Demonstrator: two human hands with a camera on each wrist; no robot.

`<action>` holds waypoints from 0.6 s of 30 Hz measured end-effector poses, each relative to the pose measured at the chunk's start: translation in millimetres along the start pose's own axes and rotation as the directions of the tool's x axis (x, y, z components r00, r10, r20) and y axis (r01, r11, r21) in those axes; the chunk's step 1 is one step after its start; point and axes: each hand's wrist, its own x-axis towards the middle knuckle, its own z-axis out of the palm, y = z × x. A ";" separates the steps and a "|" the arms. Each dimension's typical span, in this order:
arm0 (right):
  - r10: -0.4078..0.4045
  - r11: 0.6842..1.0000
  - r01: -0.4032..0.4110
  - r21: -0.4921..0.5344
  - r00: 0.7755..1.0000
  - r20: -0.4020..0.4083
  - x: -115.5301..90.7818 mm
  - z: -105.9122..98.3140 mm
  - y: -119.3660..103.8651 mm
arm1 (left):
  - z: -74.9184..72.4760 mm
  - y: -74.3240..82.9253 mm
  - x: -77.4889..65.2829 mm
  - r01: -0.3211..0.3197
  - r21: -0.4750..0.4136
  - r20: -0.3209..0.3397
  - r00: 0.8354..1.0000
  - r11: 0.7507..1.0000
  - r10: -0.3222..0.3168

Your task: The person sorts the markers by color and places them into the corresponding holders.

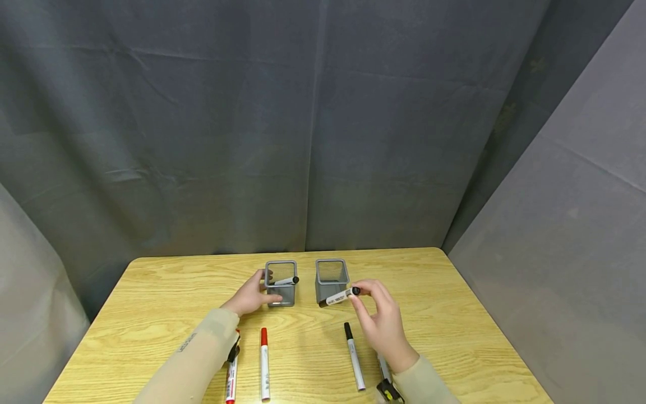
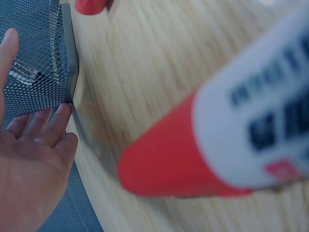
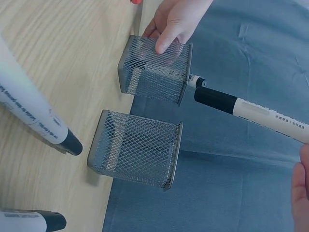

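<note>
My left hand (image 1: pixel 248 295) holds the left grey wire-mesh pen holder (image 1: pixel 286 297) by its sides, thumb on the front and fingers behind. A black-capped marker (image 1: pixel 285 281) leans inside it, its end poking over the rim. To the right stands a second mesh pen holder (image 1: pixel 330 279); in the right wrist view no pen shows through its mesh (image 3: pixel 137 150). My right hand (image 1: pixel 386 325) pinches a white whiteboard marker (image 1: pixel 337 298) with black ends between thumb and fingers. That marker is tilted, in front of the right holder in the head view.
Two red-capped markers, one (image 1: pixel 264 365) in full view and one (image 1: pixel 231 379) partly under my left forearm, lie on the wooden table (image 1: pixel 166 297). Near my right wrist lie two more markers, one black-capped (image 1: pixel 355 359), the other (image 1: pixel 383 367) partly hidden. Grey curtains (image 1: pixel 252 140) surround the table.
</note>
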 end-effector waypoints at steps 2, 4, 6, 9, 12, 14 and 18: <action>-0.021 1.000 0.021 0.003 1.000 -0.019 2.1 0.9 0.3 | 0.0 -0.2 0.0 -0.002 -0.003 0.003 1.000 1.000 0.002; -0.030 0.999 0.031 0.011 0.999 -0.033 4.1 1.7 0.7 | 0.0 -0.3 0.2 -0.004 0.000 0.008 1.000 1.000 0.004; -0.028 0.999 0.029 0.016 0.999 -0.042 6.1 2.3 0.9 | 0.0 -0.2 0.5 -0.007 0.001 0.008 1.000 1.000 0.007; -0.011 1.000 0.012 0.024 0.999 -0.048 8.3 3.5 1.5 | 0.0 -0.2 1.2 0.001 -0.004 0.006 1.000 1.000 -0.001; -0.004 1.000 0.005 0.020 0.999 -0.051 10.2 4.8 1.5 | 0.2 -0.9 1.5 0.004 -0.004 -0.001 1.000 1.000 -0.004; 0.002 1.000 -0.001 0.020 0.999 -0.050 11.9 5.6 1.1 | 0.5 -1.4 1.6 0.009 -0.004 -0.004 1.000 1.000 -0.009; 0.006 1.000 -0.005 0.024 0.999 -0.049 16.3 7.5 0.6 | 1.2 -1.7 2.0 0.011 -0.010 -0.007 1.000 1.000 -0.011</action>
